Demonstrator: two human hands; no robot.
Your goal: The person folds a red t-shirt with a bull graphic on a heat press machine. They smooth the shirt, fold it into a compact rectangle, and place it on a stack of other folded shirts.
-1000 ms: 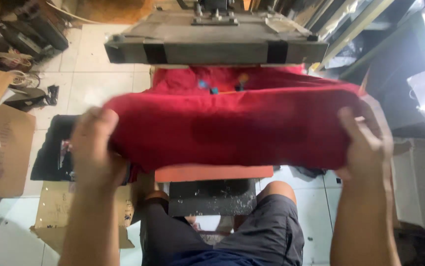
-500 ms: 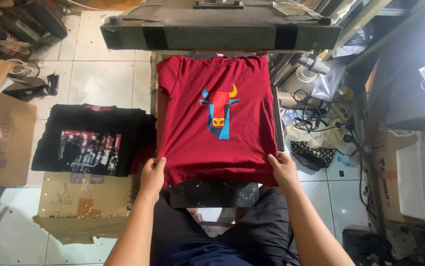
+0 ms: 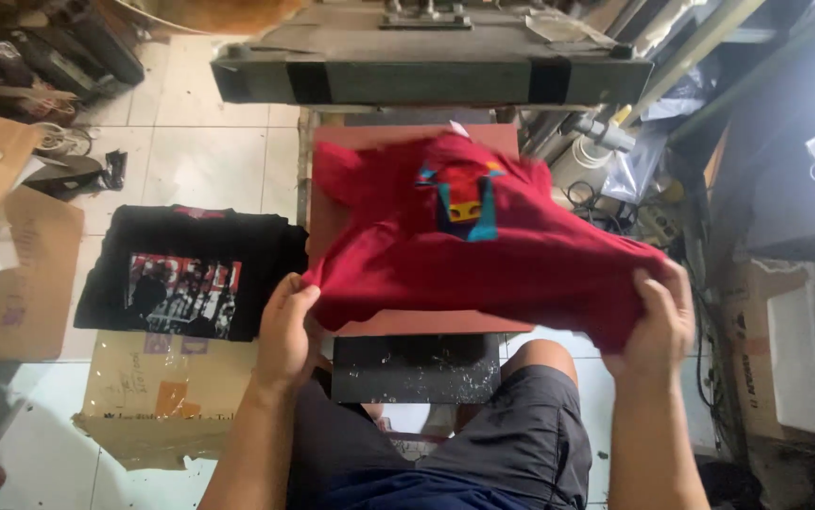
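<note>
The red T-shirt (image 3: 483, 255) no longer lies flat on the heat press platen (image 3: 332, 222) as it did half a second ago; it is now lifted and bunched, its lower edge pulled up toward the person and its upper part still draped over the platen. The blue, yellow and red printed design (image 3: 459, 203) is creased and partly folded instead of spread smooth. The left hand (image 3: 286, 331) is closed on the shirt's lower left edge, and the right hand (image 3: 658, 321) is closed on its lower right edge, higher and further out than before. The raised upper plate of the press (image 3: 426, 80) hangs above. A black printed T-shirt (image 3: 190, 274) lies on the floor to the left, on cardboard (image 3: 133, 387).
</note>
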